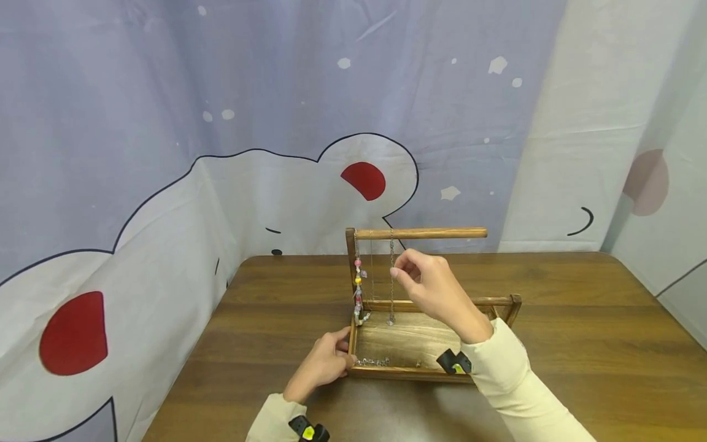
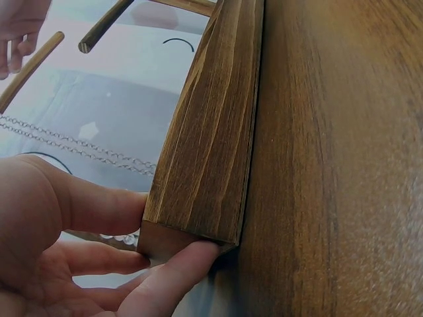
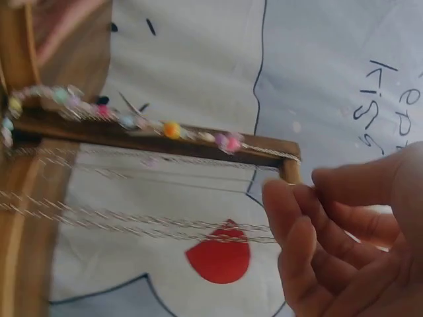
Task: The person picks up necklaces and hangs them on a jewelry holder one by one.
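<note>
A wooden jewelry stand with a shallow tray stands on the table. My left hand grips the tray's left front corner, thumb and fingers around the wooden end in the left wrist view. From the upper bar hang a silver chain necklace, a thinner chain and, by the post, a colorful beaded necklace. My right hand is beside the silver chain, its fingers loosely bent. In the right wrist view the fingers overlap the chain's upper end, and nothing shows between them.
Inside the tray, a silver chain lies along the front left, with a small piece to its right. A lower rail runs along the stand's back. Behind the wooden table hangs a printed curtain.
</note>
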Tool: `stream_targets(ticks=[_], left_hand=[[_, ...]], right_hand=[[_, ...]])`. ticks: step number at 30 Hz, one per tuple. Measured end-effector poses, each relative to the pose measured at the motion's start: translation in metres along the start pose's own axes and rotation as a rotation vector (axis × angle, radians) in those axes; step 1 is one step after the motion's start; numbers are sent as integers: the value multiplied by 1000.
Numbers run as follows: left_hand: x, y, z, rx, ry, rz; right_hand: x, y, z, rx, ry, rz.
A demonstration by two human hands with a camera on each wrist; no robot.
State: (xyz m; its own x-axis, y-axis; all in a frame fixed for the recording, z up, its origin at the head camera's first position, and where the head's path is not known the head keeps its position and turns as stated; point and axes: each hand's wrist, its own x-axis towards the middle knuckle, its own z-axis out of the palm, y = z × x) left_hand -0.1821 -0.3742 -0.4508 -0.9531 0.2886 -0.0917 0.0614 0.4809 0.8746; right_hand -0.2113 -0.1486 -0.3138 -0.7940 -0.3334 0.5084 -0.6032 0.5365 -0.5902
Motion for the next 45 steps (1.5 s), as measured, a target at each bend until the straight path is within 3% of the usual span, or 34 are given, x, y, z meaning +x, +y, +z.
stream_targets(ticks=[7, 12, 17, 23, 36, 45], left_hand=[[3, -3, 1, -18, -7, 8], [3, -3, 1, -29, -14, -1], [0, -3, 0, -34, -10, -10], [-4, -5, -3, -43, -14, -21], [0, -2, -1, -35, -21, -5], [0, 0, -2, -31, -15, 9]], right_hand=[[-35, 22, 20, 78, -207, 12], [-59, 46, 31, 92, -349, 107], [-79, 68, 36, 89, -429, 211], [-92, 91, 41, 53, -485, 229], [-98, 110, 48, 35, -456, 251], [-98, 118, 45, -47, -368, 337]])
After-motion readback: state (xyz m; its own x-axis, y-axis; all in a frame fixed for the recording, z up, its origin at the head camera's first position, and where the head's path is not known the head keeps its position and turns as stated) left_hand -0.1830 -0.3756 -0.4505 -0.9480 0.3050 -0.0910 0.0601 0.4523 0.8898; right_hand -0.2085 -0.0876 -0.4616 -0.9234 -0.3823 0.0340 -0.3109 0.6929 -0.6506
